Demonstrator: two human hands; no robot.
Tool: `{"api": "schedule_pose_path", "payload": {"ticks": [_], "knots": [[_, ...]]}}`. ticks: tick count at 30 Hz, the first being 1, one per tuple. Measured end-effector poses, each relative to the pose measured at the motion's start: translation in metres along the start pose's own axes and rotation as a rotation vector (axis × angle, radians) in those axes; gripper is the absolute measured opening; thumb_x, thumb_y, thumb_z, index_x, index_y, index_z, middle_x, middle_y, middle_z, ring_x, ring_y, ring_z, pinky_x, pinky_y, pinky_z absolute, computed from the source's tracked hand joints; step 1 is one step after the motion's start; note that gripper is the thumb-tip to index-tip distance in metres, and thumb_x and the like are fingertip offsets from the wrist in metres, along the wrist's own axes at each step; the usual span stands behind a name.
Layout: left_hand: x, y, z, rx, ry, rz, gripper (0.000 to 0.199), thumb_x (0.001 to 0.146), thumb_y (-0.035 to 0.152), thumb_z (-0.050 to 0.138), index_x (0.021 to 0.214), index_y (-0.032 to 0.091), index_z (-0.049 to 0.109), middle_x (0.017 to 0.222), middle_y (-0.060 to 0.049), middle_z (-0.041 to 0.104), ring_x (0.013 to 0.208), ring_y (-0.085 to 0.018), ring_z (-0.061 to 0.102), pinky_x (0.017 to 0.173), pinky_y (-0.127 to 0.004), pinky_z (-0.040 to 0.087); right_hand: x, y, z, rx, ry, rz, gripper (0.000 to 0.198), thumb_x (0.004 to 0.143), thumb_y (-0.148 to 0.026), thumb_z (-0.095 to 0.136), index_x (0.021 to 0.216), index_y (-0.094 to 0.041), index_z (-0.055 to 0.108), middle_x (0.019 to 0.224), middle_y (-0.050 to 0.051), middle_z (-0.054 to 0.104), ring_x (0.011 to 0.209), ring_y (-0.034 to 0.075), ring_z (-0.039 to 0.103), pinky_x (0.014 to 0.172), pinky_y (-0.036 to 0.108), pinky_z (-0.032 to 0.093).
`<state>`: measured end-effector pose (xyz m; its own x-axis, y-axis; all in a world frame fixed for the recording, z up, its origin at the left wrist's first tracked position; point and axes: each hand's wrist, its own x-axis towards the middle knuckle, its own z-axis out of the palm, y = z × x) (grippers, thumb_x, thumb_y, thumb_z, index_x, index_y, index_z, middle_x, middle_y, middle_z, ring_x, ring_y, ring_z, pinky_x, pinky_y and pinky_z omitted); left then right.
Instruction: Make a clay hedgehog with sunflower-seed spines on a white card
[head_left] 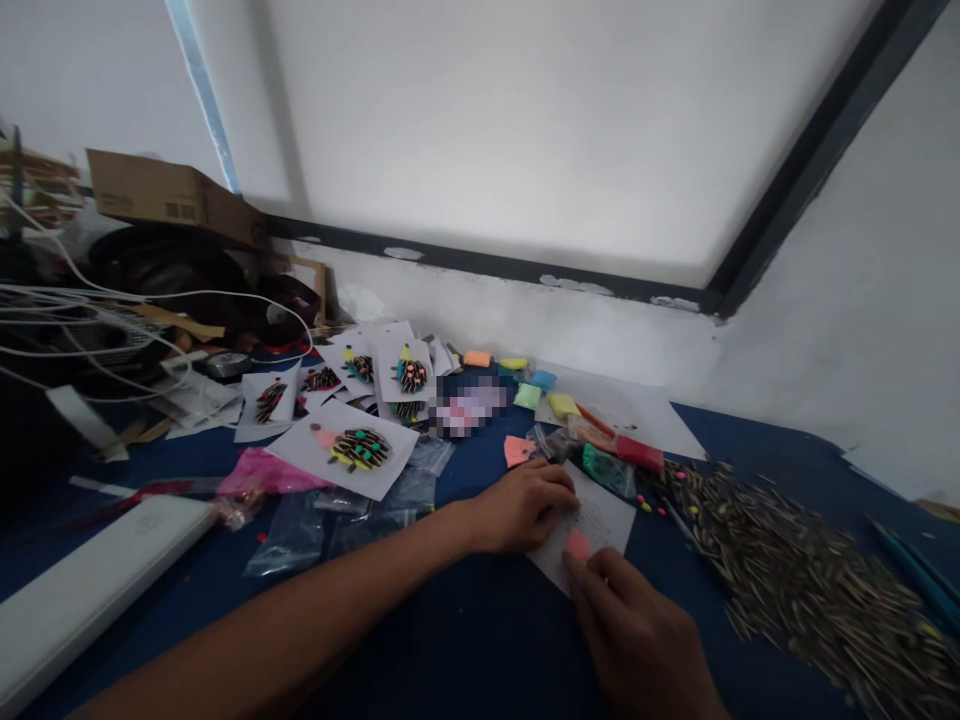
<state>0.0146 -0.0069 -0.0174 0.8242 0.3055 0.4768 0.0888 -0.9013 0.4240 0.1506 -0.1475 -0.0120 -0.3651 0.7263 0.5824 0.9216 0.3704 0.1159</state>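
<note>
A white sheet of paper [611, 508] with faint printed lines lies on the blue table in front of me. My left hand [525, 503] rests over its left edge, fingers bent and pressed together, holding the sheet down. Pink modelling clay [577, 545] is on the lower part of the sheet. Its near edge is at the fingertips of my right hand [637, 620], which are closed together on it; the right palm is out of sight. Just beyond my left hand sits a pink clay packet [519, 451]. A green clay packet [607, 470] lies past the sheet's far edge.
Striped sunflower seeds [810, 570] are heaped at right. Hedgehog pictures [352, 447] made with seeds and clay lie at left, near clear plastic bags [289, 535] and a long white box [105, 590]. Coloured clay packets [529, 397] stand near the wall. Cables [97, 320] clutter the far left.
</note>
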Motion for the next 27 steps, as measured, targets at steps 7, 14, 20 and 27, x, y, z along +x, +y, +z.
{"api": "schedule_pose_path", "payload": {"ticks": [7, 14, 20, 27], "knots": [[0.000, 0.000, -0.001, -0.013, -0.009, -0.010, 0.034, 0.075, 0.004, 0.048, 0.103, 0.014, 0.064, 0.110, -0.009, 0.062, 0.100, -0.019, 0.056, 0.093, -0.033, 0.044, 0.002, 0.013, -0.004, -0.088, -0.035, 0.085, 0.039, 0.100, -0.026, 0.024, 0.092, -0.020, 0.062, 0.067, 0.001, 0.056, 0.053, 0.010, 0.059, 0.046, 0.020, 0.039], [0.001, 0.002, -0.002, -0.005, -0.007, -0.009, 0.033, 0.077, 0.004, 0.046, 0.103, 0.012, 0.064, 0.109, -0.010, 0.063, 0.098, -0.019, 0.057, 0.091, -0.034, 0.045, 0.000, 0.010, -0.001, -0.102, -0.051, 0.054, 0.037, 0.099, -0.023, 0.026, 0.098, -0.018, 0.062, 0.068, 0.002, 0.056, 0.054, 0.011, 0.058, 0.047, 0.021, 0.037], [0.000, 0.000, 0.000, -0.002, 0.000, -0.004, 0.033, 0.077, 0.005, 0.047, 0.104, 0.013, 0.064, 0.109, -0.009, 0.062, 0.098, -0.019, 0.056, 0.091, -0.034, 0.044, 0.003, 0.010, -0.004, -0.086, -0.052, 0.024, 0.038, 0.099, -0.021, 0.026, 0.086, -0.019, 0.062, 0.066, 0.002, 0.058, 0.053, 0.010, 0.056, 0.049, 0.022, 0.036], [0.000, 0.000, 0.000, -0.006, -0.003, -0.002, 0.033, 0.077, 0.004, 0.048, 0.105, 0.011, 0.064, 0.109, -0.010, 0.062, 0.099, -0.020, 0.055, 0.092, -0.034, 0.044, 0.002, 0.008, -0.004, -0.060, -0.046, 0.007, 0.037, 0.097, -0.019, 0.028, 0.084, -0.018, 0.062, 0.067, 0.002, 0.058, 0.053, 0.011, 0.057, 0.051, 0.022, 0.038]]}}
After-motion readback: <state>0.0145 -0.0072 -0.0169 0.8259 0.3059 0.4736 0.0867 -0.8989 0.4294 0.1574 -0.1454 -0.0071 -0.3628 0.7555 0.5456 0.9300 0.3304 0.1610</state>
